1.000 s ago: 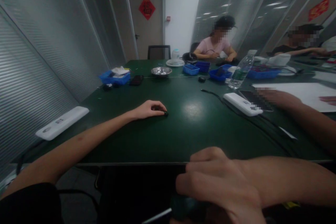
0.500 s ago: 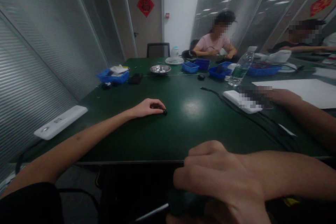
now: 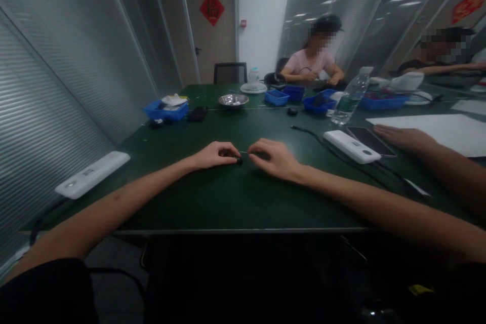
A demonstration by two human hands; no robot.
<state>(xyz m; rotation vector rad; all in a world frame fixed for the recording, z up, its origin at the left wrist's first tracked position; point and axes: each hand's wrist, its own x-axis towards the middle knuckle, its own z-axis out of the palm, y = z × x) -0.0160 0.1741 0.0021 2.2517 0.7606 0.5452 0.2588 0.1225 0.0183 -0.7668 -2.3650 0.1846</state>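
Black part (image 3: pixel 239 160) sits mid-bench (image 3: pixel 228 202), well in from the near edge, pinched in left hand (image 3: pixel 211 155) fingertips. Right hand (image 3: pixel 276 159) fingers look closed on a thin tool (image 3: pixel 243 152); I'd brace both wrists, line up the tip, go light so the part can't skid.

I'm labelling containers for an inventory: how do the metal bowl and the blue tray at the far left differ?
The metal bowl is round; the blue tray is angular. The bowl is shiny silver, while the tray is matte blue. The bowl's small pale contents sit low; the tray's white contents rise above its rim. Both are open-topped, on the green table.
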